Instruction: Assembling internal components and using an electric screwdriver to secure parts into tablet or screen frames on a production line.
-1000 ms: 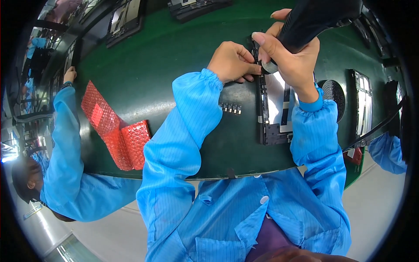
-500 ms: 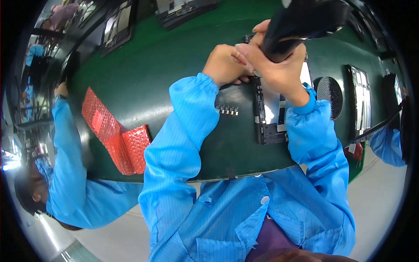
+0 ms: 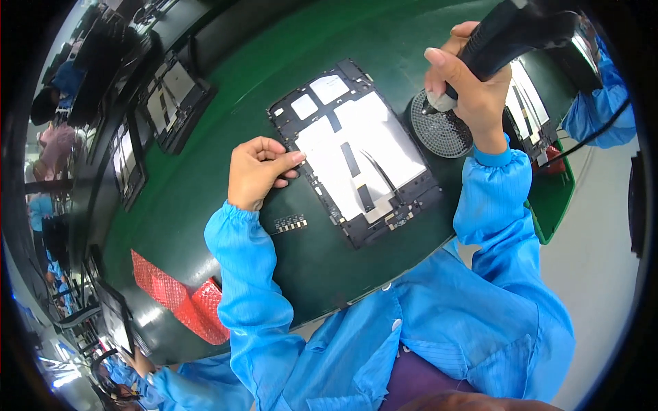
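My right hand (image 3: 476, 89) is wrapped around a black electric screwdriver (image 3: 504, 41). Its tip points down over a round grey dish (image 3: 442, 130) with a dimpled, screw-like texture. At centre lies an opened tablet (image 3: 391, 137), a black frame with silver-white panels and dark strips. My left hand (image 3: 257, 171) grips the tablet's left edge, thumb and forefinger closed at the rim. Just below that hand, a row of small circuit pieces (image 3: 291, 223) lies on the green tabletop (image 3: 226, 116).
Red bubble wrap (image 3: 181, 294) lies at lower left. More opened tablets stand at the upper left (image 3: 171, 103) and on the right (image 3: 526, 103). A green bin (image 3: 554, 198) sits beyond the right table edge. A co-worker's sleeve (image 3: 185, 390) shows at lower left.
My right hand has carried the screwdriver right, from above the tablet to the round dish. My left hand has come away from it to the tablet's left edge. The view has turned.
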A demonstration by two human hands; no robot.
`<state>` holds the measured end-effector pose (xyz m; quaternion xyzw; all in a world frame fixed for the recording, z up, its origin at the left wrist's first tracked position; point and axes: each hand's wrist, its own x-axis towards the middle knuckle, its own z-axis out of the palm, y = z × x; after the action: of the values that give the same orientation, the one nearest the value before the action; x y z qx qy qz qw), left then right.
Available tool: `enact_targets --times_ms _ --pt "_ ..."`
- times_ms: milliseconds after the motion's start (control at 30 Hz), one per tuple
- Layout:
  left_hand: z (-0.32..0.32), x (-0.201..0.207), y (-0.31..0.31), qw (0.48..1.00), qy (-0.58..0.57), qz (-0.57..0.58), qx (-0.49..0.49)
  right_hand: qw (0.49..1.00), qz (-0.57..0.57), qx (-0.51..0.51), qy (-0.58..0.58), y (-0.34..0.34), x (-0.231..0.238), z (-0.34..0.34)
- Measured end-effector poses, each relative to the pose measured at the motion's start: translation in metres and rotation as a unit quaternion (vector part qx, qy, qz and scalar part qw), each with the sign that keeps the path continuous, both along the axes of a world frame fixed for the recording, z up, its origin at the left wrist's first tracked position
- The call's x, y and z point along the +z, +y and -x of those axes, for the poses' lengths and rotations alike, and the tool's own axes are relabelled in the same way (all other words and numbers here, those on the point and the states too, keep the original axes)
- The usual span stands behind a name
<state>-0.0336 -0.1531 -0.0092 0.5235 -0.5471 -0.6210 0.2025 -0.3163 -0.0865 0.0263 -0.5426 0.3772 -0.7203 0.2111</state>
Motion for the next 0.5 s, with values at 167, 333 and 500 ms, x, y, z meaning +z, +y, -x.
enact_targets --times_ms 167,333,500 --pt "0.0 0.001 -0.001 1.0 -0.017 0.007 0.006 0.998 -0.045 -0.043 0.004 -0.001 -0.017 0.02" --pt "0.001 0.001 -0.001 1.0 -0.004 0.003 0.015 0.998 -0.046 -0.04 0.006 -0.003 -0.02 0.026" --pt "0.001 -0.002 -0.001 1.0 -0.008 0.008 0.008 0.997 -0.059 -0.037 0.023 -0.002 -0.022 0.027"
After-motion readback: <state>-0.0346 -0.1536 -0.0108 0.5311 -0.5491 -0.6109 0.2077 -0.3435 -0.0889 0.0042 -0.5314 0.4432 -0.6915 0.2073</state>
